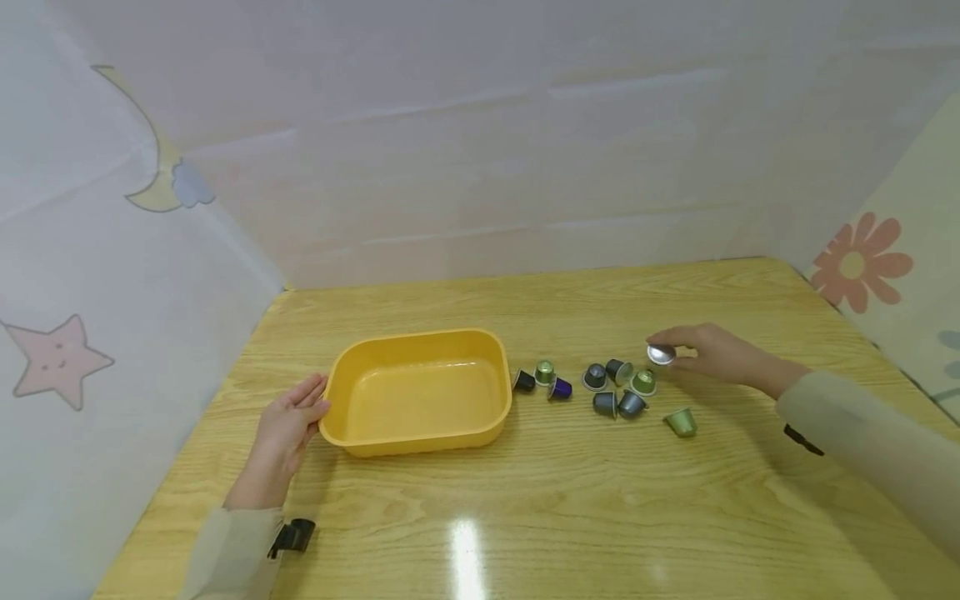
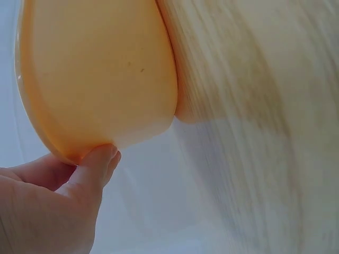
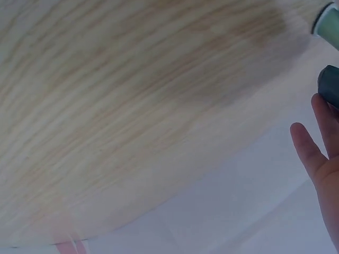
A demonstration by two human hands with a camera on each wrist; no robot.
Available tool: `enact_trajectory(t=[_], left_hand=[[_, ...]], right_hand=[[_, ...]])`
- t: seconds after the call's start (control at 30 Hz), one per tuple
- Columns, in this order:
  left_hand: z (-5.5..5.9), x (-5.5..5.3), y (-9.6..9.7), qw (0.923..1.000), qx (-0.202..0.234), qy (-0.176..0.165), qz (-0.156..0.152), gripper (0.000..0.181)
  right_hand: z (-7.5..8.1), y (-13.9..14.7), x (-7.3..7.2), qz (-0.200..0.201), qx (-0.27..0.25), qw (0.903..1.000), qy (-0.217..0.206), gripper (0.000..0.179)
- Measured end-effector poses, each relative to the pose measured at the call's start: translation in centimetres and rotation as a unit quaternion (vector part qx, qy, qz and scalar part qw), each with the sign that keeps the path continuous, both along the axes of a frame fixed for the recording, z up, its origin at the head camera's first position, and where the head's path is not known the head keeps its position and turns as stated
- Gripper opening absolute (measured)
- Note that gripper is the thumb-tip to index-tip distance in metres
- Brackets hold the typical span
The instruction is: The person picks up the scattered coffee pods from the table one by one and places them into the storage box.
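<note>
My left hand [image 1: 287,427] pinches the left rim of a yellow plastic basin [image 1: 423,396] between thumb and fingers; the left wrist view shows the thumb on the basin's [image 2: 106,74] wall. Nothing lies inside the basin. At the right, my right hand [image 1: 716,354] holds a coffee capsule [image 1: 662,354] at its fingertips, its silver lid toward the head camera. In the right wrist view this capsule [image 3: 329,84] looks dark and is partly cut off by the frame edge. Just left of that hand, several capsules cluster, among them a green one [image 1: 643,382] and a grey one [image 1: 632,405].
A lone green capsule [image 1: 682,422] lies nearer the front. Beside the basin's right wall are a black capsule [image 1: 524,381], a green capsule [image 1: 544,372] and a purple capsule [image 1: 559,388]. The wooden table [image 1: 525,517] meets a pale wall covering [image 1: 487,150] at the back.
</note>
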State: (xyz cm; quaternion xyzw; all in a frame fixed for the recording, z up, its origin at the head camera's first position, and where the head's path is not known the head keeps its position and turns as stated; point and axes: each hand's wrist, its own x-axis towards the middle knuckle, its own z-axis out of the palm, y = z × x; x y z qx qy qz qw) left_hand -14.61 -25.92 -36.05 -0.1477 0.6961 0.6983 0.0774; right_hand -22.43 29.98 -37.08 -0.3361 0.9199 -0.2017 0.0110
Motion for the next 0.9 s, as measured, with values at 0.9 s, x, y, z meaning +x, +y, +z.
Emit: enact_trajectory(t=[0.9], left_hand=[[0.1,0.3,0.1,1.0000,0.003,0.005,0.000,0.059]], right_hand=[[5.5,-6.2,1.1,-0.012,-0.022,0.9995,-0.017,0.048]])
